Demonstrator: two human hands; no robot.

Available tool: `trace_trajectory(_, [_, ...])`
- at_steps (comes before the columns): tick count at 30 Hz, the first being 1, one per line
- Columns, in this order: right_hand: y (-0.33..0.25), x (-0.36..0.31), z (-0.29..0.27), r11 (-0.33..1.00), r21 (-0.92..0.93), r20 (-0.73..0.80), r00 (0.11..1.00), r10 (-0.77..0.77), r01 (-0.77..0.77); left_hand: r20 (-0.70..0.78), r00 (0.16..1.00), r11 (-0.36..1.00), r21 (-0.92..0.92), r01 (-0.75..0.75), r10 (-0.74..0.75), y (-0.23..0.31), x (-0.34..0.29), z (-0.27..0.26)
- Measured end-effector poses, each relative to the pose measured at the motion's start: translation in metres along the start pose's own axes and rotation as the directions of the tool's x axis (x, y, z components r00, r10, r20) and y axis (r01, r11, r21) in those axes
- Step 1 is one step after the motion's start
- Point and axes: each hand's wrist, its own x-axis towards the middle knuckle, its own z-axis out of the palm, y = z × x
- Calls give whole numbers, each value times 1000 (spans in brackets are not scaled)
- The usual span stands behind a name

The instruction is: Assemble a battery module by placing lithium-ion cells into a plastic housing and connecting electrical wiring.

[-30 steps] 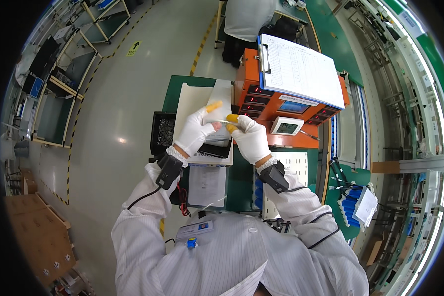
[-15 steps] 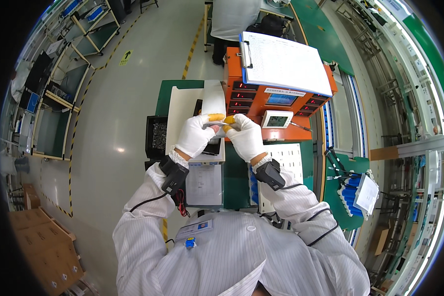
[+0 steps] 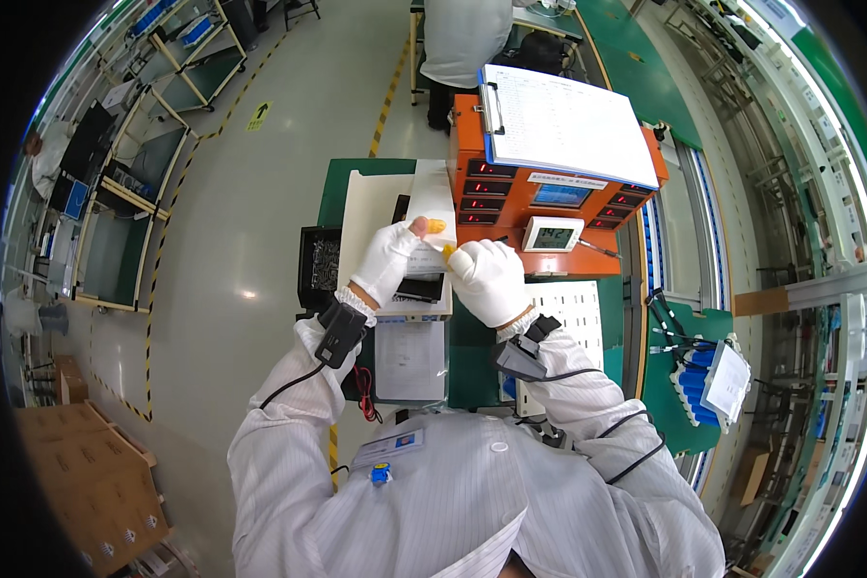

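My left hand, in a white glove with a yellow fingertip and a bare thumb tip, pinches a white paper strip. The strip runs away from me over a cream-coloured box. My right hand, gloved the same way, has its fingers curled, with a yellow tip at the strip's right edge. A small dark tip shows by its knuckles; I cannot tell what it is. Beneath the hands sit a dark tray and a printed white piece, partly covered by my fingers.
An orange instrument box with red displays carries a clipboard. A white digital meter stands before it. At left is a black bin of small parts; nearer me lie a sheet and a slotted white panel. Blue cells lie at right.
My hands have drawn slightly apart. The right hand has turned so its back faces up, and the left thumb and finger have risen along the strip. The whole view has shifted a little.
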Motion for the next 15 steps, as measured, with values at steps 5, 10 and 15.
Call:
trace_trajectory(5, [-30, -8, -24, 932, 361, 182, 982, -47, -22, -45, 999, 996, 91, 10, -6, 0, 34, -38])
trace_trajectory(10, [-26, -32, -76, 851, 516, 159, 987, 14, -95, -220, 916, 826, 536, -173, 335, 39, 51, -56])
trace_trajectory(15, [-6, -43, -108, 752, 581, 189, 950, 248, -311, -222, 876, 742, 640, -201, 428, 21, 28, -18])
